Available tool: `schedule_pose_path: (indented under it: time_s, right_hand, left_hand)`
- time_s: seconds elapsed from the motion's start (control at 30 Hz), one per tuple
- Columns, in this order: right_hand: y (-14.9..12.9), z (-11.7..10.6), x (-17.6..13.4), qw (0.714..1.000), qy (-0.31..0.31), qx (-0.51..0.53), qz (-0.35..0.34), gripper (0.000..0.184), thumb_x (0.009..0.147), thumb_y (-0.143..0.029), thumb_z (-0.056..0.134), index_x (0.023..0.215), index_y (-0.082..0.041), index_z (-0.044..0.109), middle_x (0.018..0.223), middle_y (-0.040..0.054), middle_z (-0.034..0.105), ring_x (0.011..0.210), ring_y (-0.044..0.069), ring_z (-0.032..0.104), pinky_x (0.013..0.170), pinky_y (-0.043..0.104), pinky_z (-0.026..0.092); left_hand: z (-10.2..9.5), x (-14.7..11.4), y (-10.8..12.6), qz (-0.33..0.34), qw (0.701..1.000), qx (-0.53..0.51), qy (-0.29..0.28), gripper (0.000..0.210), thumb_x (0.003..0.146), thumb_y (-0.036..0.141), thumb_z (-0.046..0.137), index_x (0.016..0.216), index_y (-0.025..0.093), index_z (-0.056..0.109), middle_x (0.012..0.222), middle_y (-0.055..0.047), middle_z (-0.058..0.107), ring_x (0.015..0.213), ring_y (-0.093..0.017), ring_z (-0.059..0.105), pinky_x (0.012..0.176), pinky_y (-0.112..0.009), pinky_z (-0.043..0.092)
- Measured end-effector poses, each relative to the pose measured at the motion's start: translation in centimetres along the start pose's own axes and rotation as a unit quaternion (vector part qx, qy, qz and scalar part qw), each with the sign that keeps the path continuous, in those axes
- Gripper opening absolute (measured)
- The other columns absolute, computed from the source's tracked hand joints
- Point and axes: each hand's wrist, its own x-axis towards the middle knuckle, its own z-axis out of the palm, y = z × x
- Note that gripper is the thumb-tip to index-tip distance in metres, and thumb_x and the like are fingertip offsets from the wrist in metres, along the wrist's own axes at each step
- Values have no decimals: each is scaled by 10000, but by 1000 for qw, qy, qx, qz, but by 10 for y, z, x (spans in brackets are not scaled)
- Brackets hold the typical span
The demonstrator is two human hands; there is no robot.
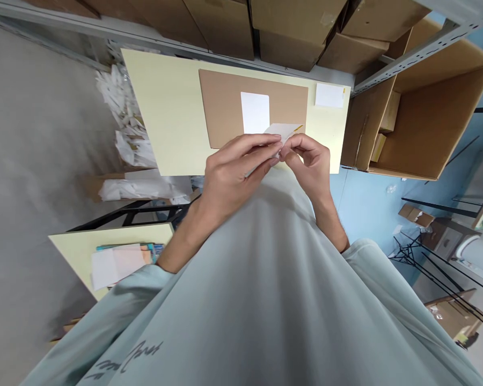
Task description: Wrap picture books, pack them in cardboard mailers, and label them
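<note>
A small white paper sheet (284, 129) with a yellow strip along one edge is held up between my hands, close to my shirt. My left hand (241, 163) lies across its left part, fingers together and closed on it. At its lower right edge, the thumb and fingers of my right hand (309, 161) form a pinch. The exact fingertip contact is partly hidden. Beyond the hands, a white rectangular card (255, 111) rests on a flat brown cardboard piece (221, 107). Another white sheet with a yellow mark, or a stack of them (329, 95), lies at the table's right end.
The pale yellow table (165, 107) stands below a metal shelf (410, 64) loaded with cardboard boxes (293, 32). A large open carton (426, 118) is at the right. White plastic wrapping (124, 112) hangs at the left. A second table (74, 252) holds papers (116, 262).
</note>
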Motion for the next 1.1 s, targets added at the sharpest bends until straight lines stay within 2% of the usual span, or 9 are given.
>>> schedule_pose_path:
  time_s: [0.27, 0.47, 0.7, 0.9, 1.1]
  right_hand:
    - [0, 5, -2, 1000, 16, -3, 8, 202, 1011, -381, 768, 857, -269, 699, 888, -6, 687, 947, 189, 690, 986, 392, 649]
    - [3, 8, -4, 1000, 10, -7, -3, 158, 1037, -332, 736, 899, -265, 698, 920, -11, 653, 974, 179, 701, 991, 380, 634]
    - [0, 11, -6, 1000, 13, 16, -1, 164, 1015, -254, 705, 853, -263, 679, 883, -13, 650, 947, 179, 704, 971, 386, 645]
    - [-3, 9, -4, 1000, -2, 2, 15, 182, 997, -229, 735, 831, -263, 669, 886, -11, 652, 960, 187, 700, 975, 392, 643]
    - [2, 5, -4, 998, -29, -30, -38, 142, 1003, -251, 757, 879, -263, 689, 893, -13, 670, 917, 180, 673, 948, 383, 638]
  left_hand:
    - [-3, 0, -1, 0, 1000, -1, -7, 207, 1137, 473, 731, 1224, 368, 888, 1275, -51, 858, 1256, -301, 826, 1151, -531, 705]
    - [-5, -2, -3, -10, 1000, -6, -4, 262, 1134, 527, 739, 1240, 334, 880, 1295, -49, 867, 1243, -280, 838, 1146, -495, 715]
    - [-9, -5, 1, -38, 997, -67, -13, 232, 1133, 548, 756, 1220, 367, 872, 1316, -35, 882, 1262, -268, 851, 1143, -503, 747]
    - [-9, -4, -2, -65, 992, -101, -25, 268, 1141, 561, 741, 1206, 334, 867, 1311, -61, 877, 1287, -274, 847, 1141, -499, 754]
    - [-6, -1, -3, -80, 986, -144, -12, 296, 1074, 575, 832, 1154, 293, 869, 1250, -73, 877, 1175, -264, 870, 1062, -454, 774]
